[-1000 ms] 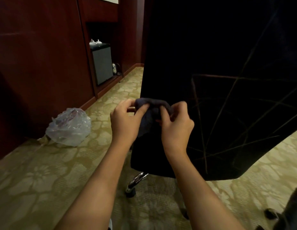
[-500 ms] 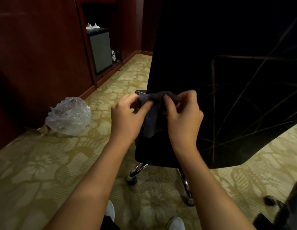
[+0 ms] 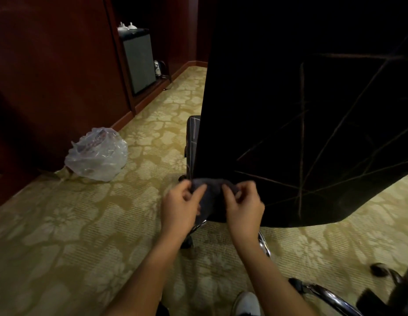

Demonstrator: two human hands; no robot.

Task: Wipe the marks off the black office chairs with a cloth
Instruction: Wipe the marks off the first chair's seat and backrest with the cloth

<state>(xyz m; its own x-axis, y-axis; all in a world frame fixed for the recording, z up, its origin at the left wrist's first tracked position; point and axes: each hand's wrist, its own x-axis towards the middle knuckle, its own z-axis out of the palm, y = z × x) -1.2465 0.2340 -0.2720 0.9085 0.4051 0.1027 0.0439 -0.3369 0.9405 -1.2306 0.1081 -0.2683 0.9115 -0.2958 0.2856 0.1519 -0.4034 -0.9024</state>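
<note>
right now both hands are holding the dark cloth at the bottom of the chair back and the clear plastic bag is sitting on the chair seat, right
Not quite. The head view shows the clear plastic bag lying on the patterned carpet by the wood wall, left of the chair, not on its seat. The rest holds: left hand and right hand hold the dark cloth at the chair back.

Dark grey cloth [image 3: 211, 197], bunched, hanging slack between my left hand [image 3: 181, 207] and right hand [image 3: 243, 209]; I pinch its upper edge at both ends, at the lower left corner of the chair back. Black office chair [image 3: 301, 110]: its tall back faces me, crossed by thin pale straight marks [image 3: 301, 137], chiefly on the right half.
</note>
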